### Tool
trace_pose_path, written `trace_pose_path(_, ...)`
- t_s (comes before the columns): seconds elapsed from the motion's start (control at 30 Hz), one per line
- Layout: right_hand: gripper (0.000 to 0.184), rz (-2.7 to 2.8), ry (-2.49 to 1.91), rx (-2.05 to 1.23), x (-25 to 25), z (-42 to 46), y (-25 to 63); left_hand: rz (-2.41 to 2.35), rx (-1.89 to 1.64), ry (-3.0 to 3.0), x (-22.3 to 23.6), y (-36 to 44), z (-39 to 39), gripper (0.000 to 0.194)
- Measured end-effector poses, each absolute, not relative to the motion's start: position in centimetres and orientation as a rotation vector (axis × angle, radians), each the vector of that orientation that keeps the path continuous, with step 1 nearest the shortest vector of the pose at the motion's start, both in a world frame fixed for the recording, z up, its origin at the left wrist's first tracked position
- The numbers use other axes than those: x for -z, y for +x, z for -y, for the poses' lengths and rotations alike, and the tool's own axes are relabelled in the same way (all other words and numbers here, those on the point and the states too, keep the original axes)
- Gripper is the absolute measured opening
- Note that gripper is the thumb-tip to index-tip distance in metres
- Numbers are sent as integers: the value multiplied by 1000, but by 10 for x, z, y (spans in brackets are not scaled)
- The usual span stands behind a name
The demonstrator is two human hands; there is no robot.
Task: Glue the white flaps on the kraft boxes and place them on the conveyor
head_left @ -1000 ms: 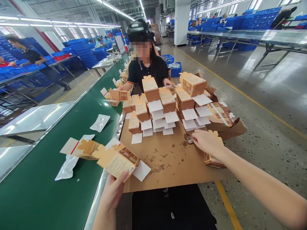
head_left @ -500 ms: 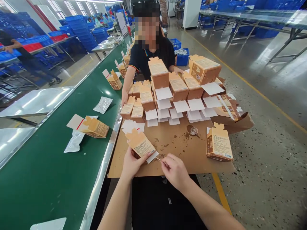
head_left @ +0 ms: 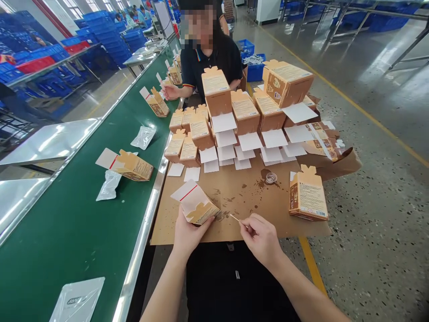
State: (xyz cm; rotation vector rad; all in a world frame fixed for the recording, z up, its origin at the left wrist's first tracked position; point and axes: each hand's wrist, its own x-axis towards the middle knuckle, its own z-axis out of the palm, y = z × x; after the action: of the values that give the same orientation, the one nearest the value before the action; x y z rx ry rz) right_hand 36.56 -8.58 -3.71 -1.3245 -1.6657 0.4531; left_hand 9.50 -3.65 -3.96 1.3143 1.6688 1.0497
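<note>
My left hand [head_left: 190, 230] is wrapped round a small tan carton [head_left: 200, 206], tilted over the cardboard-covered table [head_left: 231, 232]. The carton's white flap with a red strip stands up, pointing up and left. In my right hand [head_left: 260, 233], thumb and fingers pinch a cotton swab [head_left: 234, 217], its tip pointing left toward the carton but apart from it. Dark wet smears mark the cardboard between the two hands. Beyond my right hand sits a small clear round dish [head_left: 271, 178]. One more carton [head_left: 307, 197] stands upright at the table's right edge.
Stacked cartons [head_left: 246, 111] with white flaps sticking out fill the table's far side. Left runs a green conveyor belt [head_left: 67, 241] carrying silver pouches [head_left: 80, 297] and open cartons [head_left: 136, 166]. A co-worker [head_left: 214, 58] sits across, one hand over the belt.
The carton in my left hand has turned so its red-striped flap shows. My right hand and the swab have drawn right, away from it. Across the table, the co-worker's hand moved to the belt.
</note>
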Motion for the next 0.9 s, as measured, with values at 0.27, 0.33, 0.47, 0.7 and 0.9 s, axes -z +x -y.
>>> trace_pose_path(0.27,35,1583,-1389,-505,21,115,377,-1819,-977,1453,41,109,43,69)
trace_pose_path(0.33,37,1588,-1379,-519,21,114,375,-1823,-982,1478,42,111,40,66)
trace_pose_path(0.47,39,1565,-1337,-517,23,109,378,-2019,-1069,1425,39,87,35,74)
trace_pose_path(0.7,36,1483,-1334,-581,28,109,397,-2637,-1182,831,10,-56,31,100)
trace_pose_path(0.9,38,1482,-1281,-626,29,98,389,-2617,-1107,749,13,-83,26,95)
